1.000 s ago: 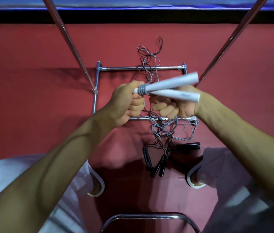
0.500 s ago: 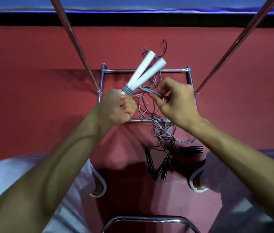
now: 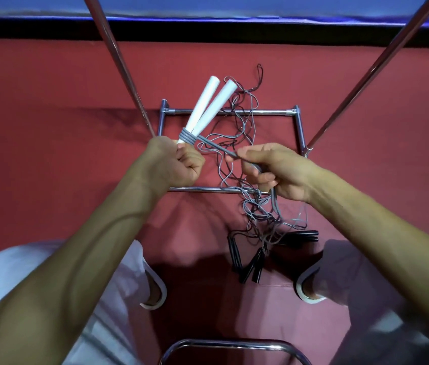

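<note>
White jump-rope handles point(image 3: 209, 109): the pair is being held in the air above the chrome frame point(image 3: 234, 111), its free ends tilting up and away. A second ago they were lying almost level and pointing right; half a second ago they were already standing much as now.

Grey cord point(image 3: 218, 147): several turns are sitting round the handles' lower ends, just above the grip. A short taut stretch is running from those turns to the right hand, then hanging down below the palm into the tangle of cords point(image 3: 255, 206).

Left hand point(image 3: 179, 164): fisting round the lower ends of the handles, placed about as it was half a second ago.

Right hand point(image 3: 276, 169): pinching the cord between thumb and curled fingers. A second ago it was bunched against the left hand; now it is holding apart from it.

The tangle is draping over the frame's near bar onto the red floor point(image 3: 50, 127), beside the black handles point(image 3: 250, 267).
</note>
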{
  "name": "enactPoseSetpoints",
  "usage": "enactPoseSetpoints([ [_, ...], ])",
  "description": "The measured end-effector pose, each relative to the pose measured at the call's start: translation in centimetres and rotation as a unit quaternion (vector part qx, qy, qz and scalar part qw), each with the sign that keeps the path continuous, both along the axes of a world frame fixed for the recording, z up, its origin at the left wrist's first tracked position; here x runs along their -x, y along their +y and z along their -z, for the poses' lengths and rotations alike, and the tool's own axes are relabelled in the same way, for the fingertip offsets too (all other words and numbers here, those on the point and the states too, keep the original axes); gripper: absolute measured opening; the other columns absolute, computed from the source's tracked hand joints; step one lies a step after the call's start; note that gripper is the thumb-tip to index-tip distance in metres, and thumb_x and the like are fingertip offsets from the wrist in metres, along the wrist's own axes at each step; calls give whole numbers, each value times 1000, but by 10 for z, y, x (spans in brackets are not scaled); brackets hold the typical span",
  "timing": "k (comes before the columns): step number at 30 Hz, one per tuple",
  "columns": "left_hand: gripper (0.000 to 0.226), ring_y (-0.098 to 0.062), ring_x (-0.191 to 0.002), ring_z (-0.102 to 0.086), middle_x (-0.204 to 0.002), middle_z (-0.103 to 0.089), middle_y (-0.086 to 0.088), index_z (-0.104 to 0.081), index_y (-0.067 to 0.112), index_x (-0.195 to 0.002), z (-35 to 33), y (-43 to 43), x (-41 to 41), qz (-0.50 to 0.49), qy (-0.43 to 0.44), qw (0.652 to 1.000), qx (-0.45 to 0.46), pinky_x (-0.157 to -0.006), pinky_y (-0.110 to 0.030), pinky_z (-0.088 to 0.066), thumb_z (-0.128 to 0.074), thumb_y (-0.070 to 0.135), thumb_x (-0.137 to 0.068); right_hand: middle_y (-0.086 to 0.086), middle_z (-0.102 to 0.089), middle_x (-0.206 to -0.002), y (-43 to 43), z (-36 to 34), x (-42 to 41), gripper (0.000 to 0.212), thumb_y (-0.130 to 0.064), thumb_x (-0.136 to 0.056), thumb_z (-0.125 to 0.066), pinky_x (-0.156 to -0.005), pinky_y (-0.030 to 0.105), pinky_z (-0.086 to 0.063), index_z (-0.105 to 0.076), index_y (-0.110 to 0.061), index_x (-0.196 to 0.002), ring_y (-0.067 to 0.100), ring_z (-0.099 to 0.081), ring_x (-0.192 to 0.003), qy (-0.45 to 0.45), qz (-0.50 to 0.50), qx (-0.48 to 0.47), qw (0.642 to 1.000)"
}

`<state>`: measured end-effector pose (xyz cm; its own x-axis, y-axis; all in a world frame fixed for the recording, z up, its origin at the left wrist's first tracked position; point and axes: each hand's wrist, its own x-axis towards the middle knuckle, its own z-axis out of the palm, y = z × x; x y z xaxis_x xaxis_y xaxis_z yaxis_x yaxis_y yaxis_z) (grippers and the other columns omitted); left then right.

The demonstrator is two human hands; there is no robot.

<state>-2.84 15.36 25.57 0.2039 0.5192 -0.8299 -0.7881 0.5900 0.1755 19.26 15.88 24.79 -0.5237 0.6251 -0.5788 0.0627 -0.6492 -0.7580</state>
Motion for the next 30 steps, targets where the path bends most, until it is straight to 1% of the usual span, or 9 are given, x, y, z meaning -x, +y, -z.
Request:
enactPoseSetpoints([
  [3,47,-11,-29,-20,-43,-20,5,-29,17,-53,4,1,4,-7,-4,1000,13,-28,-20,-13,-22,12,-99,0,-53,-62,-4,3,3,5,-14,-93,-72,-44,25,-28,-68,-13,-94,16,-34,-48,-133,-5,-224,965],
  [6,40,-11,-29,-20,-43,-20,5,-29,17,-53,0,0,3,-6,-4,1000,13,-27,-20,-13,-24,8,-91,-2,-63,-73,-6,9,-2,13,-18,-79,-84,-67,33,-51,-75,-16,-87,16,-54,-62,-341,-9,-556,758],
  [9,36,-11,-29,-20,-44,-21,5,-29,18,-56,-5,0,4,-17,-5,1000,9,-27,-20,-14,-24,7,-90,2,-60,-67,-6,11,-7,11,-20,-88,-76,-60,34,-49,-76,-11,-83,19,-51,-58,-331,-12,-656,678],
  [11,37,-11,-29,-20,-43,-21,5,-29,18,-56,-5,1,5,-18,-6,1000,14,-27,-20,-14,-24,7,-91,2,-57,-54,-6,10,-7,33,-29,-97,-67,-54,33,-47,-71,-4,-76,20,-49,-49,-314,-52,-588,744],
  [15,42,-11,-28,-20,-43,-20,5,-28,18,-58,-6,-3,-1,-32,8,999,19,-28,-18,-13,-20,10,-98,4,-66,-58,-2,-16,-5,35,-26,-102,-57,-39,19,-44,-72,6,-98,12,-58,-42,-81,-60,-60,993],
  [18,43,-10,-29,-19,-44,-21,5,-29,17,-59,-7,-5,-5,-60,20,998,12,-28,-18,-14,-19,9,-100,-2,-61,-56,5,-22,-7,29,-26,-103,-51,-38,16,-40,-69,-5,-95,8,-54,-42,-44,-52,20,997],
  [23,37,-9,-29,-18,-43,-20,5,-29,17,-58,-1,-3,-6,-85,69,994,7,-28,-16,-14,-19,3,-90,-7,-43,-44,-7,-14,1,36,-16,-109,-44,-39,19,-24,-63,-4,-82,6,-30,-38,-128,-87,-228,961],
  [28,34,-7,-27,-17,-38,-22,7,-29,19,-58,7,-4,-12,-5,205,978,-44,-28,-15,-12,-27,6,-89,-6,-41,-47,-15,-17,2,32,-26,-102,-58,-58,34,-37,-56,-18,-71,22,-37,-53,-378,-186,-547,723],
  [30,37,-13,-28,-26,-39,-30,6,-33,19,-61,11,-2,-16,42,353,931,-81,-32,-15,-20,-39,19,-98,-5,-52,-46,-18,-18,1,34,-23,-105,-51,-56,30,-39,-57,-18,-72,18,-47,-47,-338,-187,-469,794],
])
